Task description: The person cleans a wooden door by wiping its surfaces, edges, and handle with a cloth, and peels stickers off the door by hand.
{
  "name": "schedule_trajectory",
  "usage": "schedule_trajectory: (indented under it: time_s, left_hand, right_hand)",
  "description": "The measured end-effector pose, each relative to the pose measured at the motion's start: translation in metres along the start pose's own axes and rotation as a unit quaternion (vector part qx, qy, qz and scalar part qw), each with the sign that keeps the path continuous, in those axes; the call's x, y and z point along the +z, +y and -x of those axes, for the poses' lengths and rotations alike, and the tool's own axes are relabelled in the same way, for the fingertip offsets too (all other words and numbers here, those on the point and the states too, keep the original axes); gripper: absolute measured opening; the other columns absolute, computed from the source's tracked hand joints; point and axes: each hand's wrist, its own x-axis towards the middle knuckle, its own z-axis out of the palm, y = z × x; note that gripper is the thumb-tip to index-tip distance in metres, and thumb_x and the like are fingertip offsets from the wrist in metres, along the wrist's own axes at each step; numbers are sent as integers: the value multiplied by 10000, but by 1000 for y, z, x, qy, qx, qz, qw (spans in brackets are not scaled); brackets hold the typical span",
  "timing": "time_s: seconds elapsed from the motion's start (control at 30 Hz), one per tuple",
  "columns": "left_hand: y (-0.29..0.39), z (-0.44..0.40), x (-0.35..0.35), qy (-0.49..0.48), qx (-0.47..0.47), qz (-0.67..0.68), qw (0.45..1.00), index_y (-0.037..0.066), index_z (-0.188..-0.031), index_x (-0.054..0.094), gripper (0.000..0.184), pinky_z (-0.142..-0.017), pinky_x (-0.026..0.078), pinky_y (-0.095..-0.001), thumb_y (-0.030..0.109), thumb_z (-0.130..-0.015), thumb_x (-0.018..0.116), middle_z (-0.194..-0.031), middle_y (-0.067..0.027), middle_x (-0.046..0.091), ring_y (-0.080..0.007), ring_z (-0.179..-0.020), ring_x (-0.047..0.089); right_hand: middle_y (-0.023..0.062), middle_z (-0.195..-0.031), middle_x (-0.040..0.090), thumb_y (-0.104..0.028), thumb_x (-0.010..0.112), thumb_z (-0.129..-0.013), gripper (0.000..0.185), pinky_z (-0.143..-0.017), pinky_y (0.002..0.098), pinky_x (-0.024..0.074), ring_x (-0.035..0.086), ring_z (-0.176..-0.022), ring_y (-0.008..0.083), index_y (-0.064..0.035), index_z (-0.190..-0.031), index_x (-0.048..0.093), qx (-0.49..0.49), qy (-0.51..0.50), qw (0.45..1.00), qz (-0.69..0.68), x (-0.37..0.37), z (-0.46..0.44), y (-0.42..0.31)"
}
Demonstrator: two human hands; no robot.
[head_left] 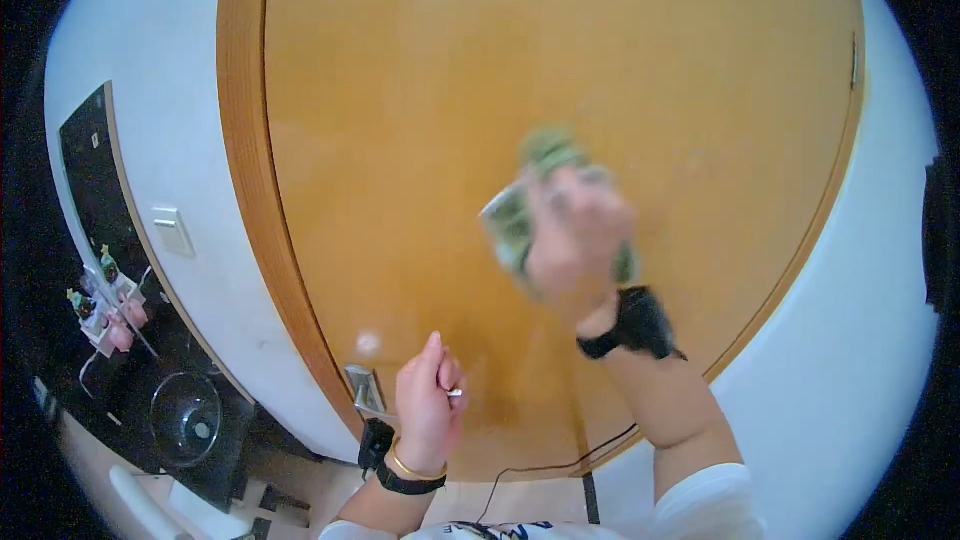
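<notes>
A green cloth is pressed against the wooden door under my right hand, whose fingers are bunched on it and blurred by motion. Lower and to the left, my left hand is curled closed near the metal door handle. A small white bit shows at its fingers, too small to name. Whether this hand touches the handle cannot be made out.
At the left, a light switch is on the white wall. Beyond it, a dark counter holds a glass basin and small pink and white items. A thin cable runs along the door's bottom.
</notes>
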Motion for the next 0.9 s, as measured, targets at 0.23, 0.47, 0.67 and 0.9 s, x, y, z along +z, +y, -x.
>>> schedule_trajectory:
  time_s: [0.23,0.47,0.67,0.9]
  left_hand:
    - [4,12,0,-34,49,-2,998,178,-648,398,461,-390,232,-255,301,-1084,478,-576,41,344,-92,-448,297]
    - [1,11,-7,9,48,0,999,182,-644,410,465,-383,238,-254,316,-1085,467,-574,48,350,-91,-439,304]
    - [7,18,-16,31,52,15,998,188,-644,409,460,-373,234,-256,326,-1077,476,-573,50,353,-82,-450,323]
    - [10,21,-15,40,45,12,998,188,-636,390,475,-379,227,-251,347,-1071,494,-574,48,347,-80,-452,313]
  right_hand:
    - [88,-1243,598,-117,667,-838,304,-870,453,442,561,-1077,315,-135,-1133,741,-5,5,998,-57,-23,-17,50]
    - [123,-1229,569,-113,673,-815,331,-918,458,414,548,-1084,335,-117,-1137,749,45,-40,997,-49,-10,3,9]
    - [94,-1174,596,-206,699,-851,286,-855,443,433,552,-1045,304,-124,-1121,747,9,3,1000,-26,-28,-24,37]
    - [142,-1182,586,-87,672,-807,348,-883,461,421,543,-1093,322,-126,-1139,767,-44,-12,999,-22,-13,14,-2]
